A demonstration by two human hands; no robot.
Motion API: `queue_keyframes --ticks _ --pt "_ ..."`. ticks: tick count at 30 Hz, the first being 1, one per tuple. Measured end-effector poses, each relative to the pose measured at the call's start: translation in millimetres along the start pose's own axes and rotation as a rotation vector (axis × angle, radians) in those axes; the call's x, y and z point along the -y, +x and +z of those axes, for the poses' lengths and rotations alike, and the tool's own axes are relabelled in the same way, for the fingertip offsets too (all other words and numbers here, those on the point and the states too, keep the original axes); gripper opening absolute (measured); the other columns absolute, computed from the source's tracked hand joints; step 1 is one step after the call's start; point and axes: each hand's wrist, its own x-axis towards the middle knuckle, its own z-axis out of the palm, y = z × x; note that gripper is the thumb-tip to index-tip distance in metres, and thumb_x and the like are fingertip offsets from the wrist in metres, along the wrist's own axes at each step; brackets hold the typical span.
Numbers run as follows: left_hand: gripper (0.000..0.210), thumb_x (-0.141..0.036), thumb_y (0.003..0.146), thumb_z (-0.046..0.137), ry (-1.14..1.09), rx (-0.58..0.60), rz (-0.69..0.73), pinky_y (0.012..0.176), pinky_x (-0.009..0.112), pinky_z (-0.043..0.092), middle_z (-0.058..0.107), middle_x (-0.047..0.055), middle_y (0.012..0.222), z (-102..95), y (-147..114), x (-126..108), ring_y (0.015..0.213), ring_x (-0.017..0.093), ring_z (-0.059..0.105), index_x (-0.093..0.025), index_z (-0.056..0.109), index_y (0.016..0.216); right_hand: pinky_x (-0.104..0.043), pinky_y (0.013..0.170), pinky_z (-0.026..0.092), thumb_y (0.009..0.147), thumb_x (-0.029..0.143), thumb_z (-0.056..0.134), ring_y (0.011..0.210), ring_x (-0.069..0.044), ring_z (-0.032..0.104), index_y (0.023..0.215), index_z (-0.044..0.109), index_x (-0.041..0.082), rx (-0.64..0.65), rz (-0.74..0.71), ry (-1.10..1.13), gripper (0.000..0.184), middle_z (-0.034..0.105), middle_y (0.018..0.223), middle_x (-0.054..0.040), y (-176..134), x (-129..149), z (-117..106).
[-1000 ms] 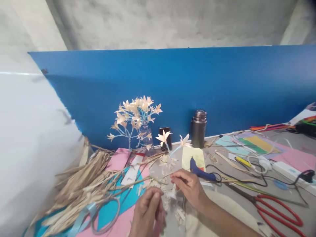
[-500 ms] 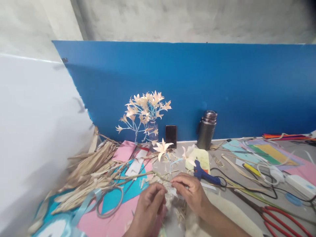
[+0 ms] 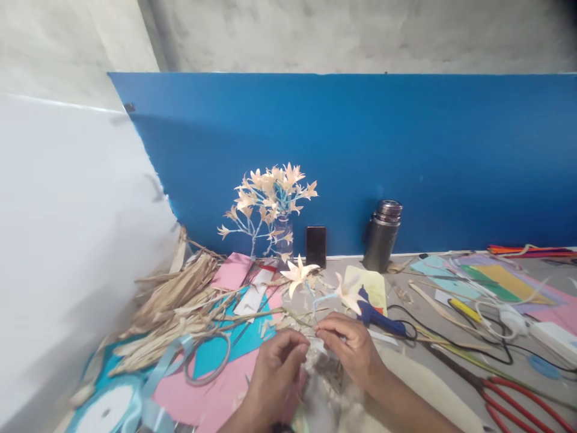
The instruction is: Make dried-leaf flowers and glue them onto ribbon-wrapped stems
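Note:
My right hand (image 3: pixel 354 350) pinches the lower end of a flower stem (image 3: pixel 314 307) wrapped in light blue. Two cream artificial flowers top this sprig: a left bloom (image 3: pixel 298 275) facing up and a right bloom (image 3: pixel 348 292) tilted sideways. Close beside it, my left hand (image 3: pixel 278 370) is closed, thumb against fingers, just below and left of the stem's end; what it grips is hidden or too thin to name. Behind both hands, a clear vase (image 3: pixel 283 243) holds a bunch of similar flowers (image 3: pixel 274 187).
Dried husks (image 3: pixel 174 300) and light blue ribbon (image 3: pixel 106 409) lie left, near a grey ring (image 3: pixel 208 380). To the right are a blue glue gun (image 3: pixel 381 320), red-handled scissors (image 3: pixel 518 400), a yellow cutter (image 3: pixel 464 310) and cables. A phone (image 3: pixel 316 246) and flask (image 3: pixel 383 236) stand behind.
My view has turned slightly left, so everything appears a little further right. Both hands keep nearly the same pose, and the flower sprig stays in my right fingers.

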Motion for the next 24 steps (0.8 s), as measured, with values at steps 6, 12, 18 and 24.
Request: queue_keyframes --ticks 6,12,18,24 --pt "0.028 -0.043 0.074 0.070 -0.048 0.095 -0.081 0.044 0.020 0.032 0.048 -0.003 0.052 4.1 -1.1 19.5 0.044 0.009 0.041 -0.016 0.062 0.067 -0.022 0.058 0.048 0.091 0.023 0.060 0.062 -0.014 0.062 0.084 0.077 0.020 -0.054 -0.030 -0.011 0.019 0.070 0.074 -0.0041 2.0 -1.5 -0.4" --pt "0.026 -0.041 0.072 0.072 -0.098 0.055 -0.089 0.044 0.020 0.032 0.053 -0.003 0.058 6.3 -2.3 16.6 0.044 0.008 0.042 -0.016 0.064 0.076 -0.022 0.057 0.048 0.090 0.024 0.061 0.058 -0.012 0.060 0.082 0.076 0.019 -0.014 0.060 0.050 0.018 0.069 0.073 -0.0035 3.6 4.6 0.1" --pt "0.016 -0.031 0.075 0.067 -0.009 0.068 -0.044 0.045 0.021 0.036 0.056 -0.001 0.058 6.0 -0.9 12.7 0.046 0.010 0.047 -0.016 0.065 0.072 -0.022 0.054 0.045 0.086 0.032 0.065 0.057 -0.012 0.059 0.084 0.076 0.018 -0.010 0.258 0.193 0.018 0.070 0.076 -0.0040 3.2 7.4 -2.1" --pt "0.015 -0.028 0.080 0.064 -0.017 0.108 -0.069 0.047 0.020 0.039 0.056 -0.004 0.059 8.2 -5.5 20.9 0.046 0.009 0.048 -0.017 0.065 0.090 -0.023 0.049 0.041 0.079 0.048 0.073 0.053 -0.012 0.054 0.084 0.075 0.015 -0.018 0.457 0.364 0.033 0.065 0.064 -0.0027 4.4 8.4 -8.2"
